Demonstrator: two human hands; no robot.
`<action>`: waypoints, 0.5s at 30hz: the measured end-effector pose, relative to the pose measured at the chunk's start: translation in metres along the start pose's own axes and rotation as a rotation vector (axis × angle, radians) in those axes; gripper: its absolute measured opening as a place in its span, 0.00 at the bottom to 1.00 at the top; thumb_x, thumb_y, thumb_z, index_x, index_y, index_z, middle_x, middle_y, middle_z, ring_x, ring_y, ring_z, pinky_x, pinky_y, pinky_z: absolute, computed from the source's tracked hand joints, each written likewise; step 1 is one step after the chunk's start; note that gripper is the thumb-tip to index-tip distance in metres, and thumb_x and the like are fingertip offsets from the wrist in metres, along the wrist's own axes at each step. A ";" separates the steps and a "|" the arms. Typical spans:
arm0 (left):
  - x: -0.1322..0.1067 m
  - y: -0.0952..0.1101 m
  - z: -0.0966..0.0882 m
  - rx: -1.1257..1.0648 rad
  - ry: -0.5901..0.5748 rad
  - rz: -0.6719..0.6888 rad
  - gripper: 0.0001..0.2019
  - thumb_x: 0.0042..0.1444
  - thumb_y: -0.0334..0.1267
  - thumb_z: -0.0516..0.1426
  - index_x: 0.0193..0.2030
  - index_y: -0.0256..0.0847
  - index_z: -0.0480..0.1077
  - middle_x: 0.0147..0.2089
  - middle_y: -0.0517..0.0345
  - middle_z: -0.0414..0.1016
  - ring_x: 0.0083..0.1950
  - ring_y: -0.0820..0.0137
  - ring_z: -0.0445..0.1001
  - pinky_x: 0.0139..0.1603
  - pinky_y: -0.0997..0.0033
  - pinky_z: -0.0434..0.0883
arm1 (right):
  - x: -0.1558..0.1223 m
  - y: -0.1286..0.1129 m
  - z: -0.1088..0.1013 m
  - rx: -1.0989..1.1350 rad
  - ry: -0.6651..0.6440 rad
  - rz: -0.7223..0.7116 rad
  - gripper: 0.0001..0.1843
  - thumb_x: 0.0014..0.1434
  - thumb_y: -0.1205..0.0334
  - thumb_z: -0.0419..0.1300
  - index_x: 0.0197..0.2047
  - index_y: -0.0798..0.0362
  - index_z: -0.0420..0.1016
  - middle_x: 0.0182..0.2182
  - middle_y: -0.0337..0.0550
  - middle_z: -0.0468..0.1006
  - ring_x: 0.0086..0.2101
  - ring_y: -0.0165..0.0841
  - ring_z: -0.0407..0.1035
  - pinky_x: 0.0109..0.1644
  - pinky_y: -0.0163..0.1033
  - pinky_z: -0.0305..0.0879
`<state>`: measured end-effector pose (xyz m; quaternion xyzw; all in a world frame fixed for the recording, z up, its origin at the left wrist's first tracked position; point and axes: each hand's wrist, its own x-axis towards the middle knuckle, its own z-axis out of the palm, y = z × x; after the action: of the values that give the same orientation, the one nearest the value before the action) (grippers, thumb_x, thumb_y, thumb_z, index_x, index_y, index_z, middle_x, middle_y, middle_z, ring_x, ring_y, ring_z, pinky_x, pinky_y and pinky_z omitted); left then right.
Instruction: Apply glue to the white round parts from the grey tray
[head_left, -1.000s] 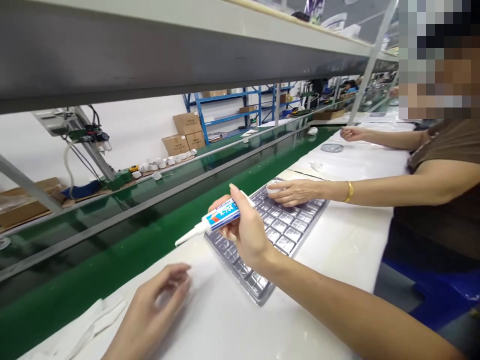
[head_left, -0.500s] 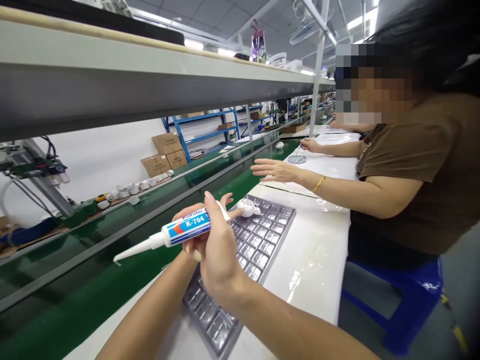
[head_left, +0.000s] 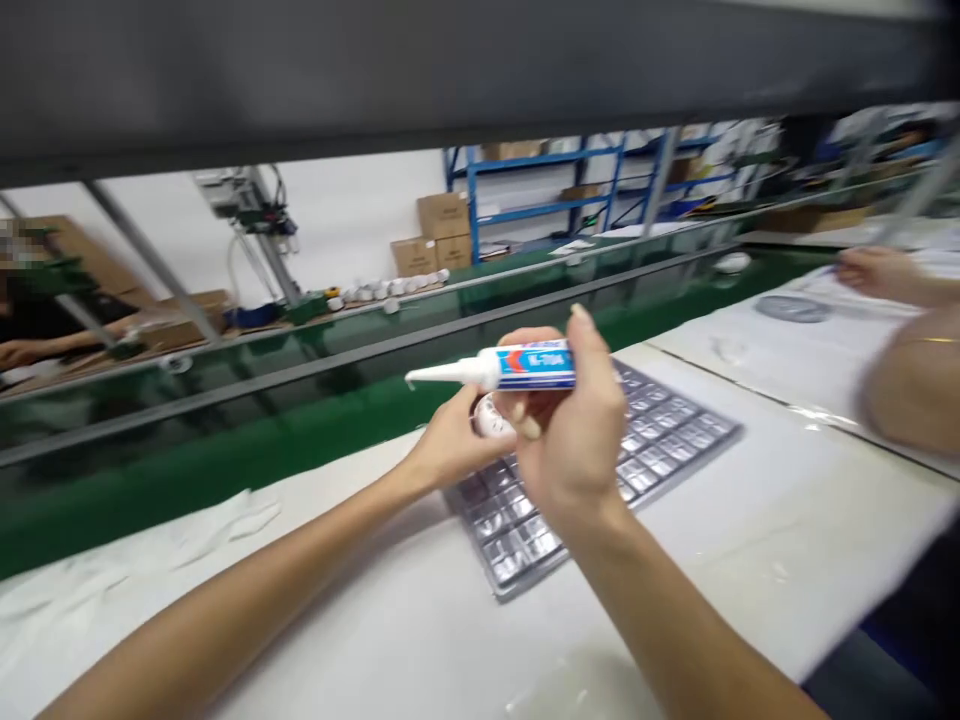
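Note:
My right hand (head_left: 577,440) is wrapped round a blue-and-white tube of K-704 glue (head_left: 534,367), its long white nozzle pointing left. Behind and below the tube, my left hand (head_left: 450,442) has its fingers curled round a small white round part (head_left: 491,416). Dark marks show on the part's face, and my right hand hides some of it. Under both hands, a clear plastic tray (head_left: 660,450) with rows of square pockets lies on the white table covering (head_left: 360,610).
A green conveyor (head_left: 352,400) with metal rails runs behind the table. Overhead spans a grey shelf (head_left: 375,80). At right are a co-worker's hand (head_left: 874,270) and a round grey dish (head_left: 793,308). Cardboard boxes (head_left: 442,235) stand beyond the conveyor.
The view has swung left and down. My left hand has drawn back from over the tray's far end, now with the white part in its fingers. The right hand still holds the glue tube.

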<state>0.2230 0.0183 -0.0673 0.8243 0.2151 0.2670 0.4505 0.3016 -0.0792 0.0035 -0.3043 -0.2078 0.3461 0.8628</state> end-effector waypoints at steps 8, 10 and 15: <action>-0.198 0.006 -0.060 -0.049 0.117 -0.390 0.25 0.55 0.35 0.69 0.58 0.47 0.70 0.56 0.57 0.77 0.56 0.62 0.78 0.55 0.67 0.75 | -0.038 0.022 -0.003 -0.327 -0.289 0.041 0.34 0.76 0.52 0.51 0.22 0.52 0.84 0.16 0.44 0.74 0.13 0.24 0.61 0.14 0.35 0.49; -0.210 -0.001 -0.061 -0.035 0.133 -0.368 0.26 0.53 0.37 0.70 0.58 0.47 0.71 0.56 0.56 0.75 0.56 0.61 0.77 0.54 0.65 0.74 | -0.044 0.030 -0.007 -0.385 -0.347 0.058 0.31 0.74 0.47 0.56 0.23 0.50 0.85 0.13 0.45 0.72 0.13 0.25 0.61 0.14 0.37 0.50; -0.208 -0.014 -0.060 -0.079 0.113 -0.271 0.27 0.50 0.38 0.74 0.55 0.46 0.71 0.55 0.56 0.73 0.54 0.60 0.75 0.55 0.61 0.73 | -0.049 0.047 -0.019 -0.558 -0.379 0.143 0.29 0.67 0.38 0.63 0.24 0.49 0.86 0.15 0.45 0.75 0.12 0.27 0.61 0.14 0.38 0.48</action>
<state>0.0239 -0.0608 -0.1036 0.7531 0.3388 0.2579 0.5016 0.2574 -0.0947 -0.0491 -0.4728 -0.4290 0.3860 0.6659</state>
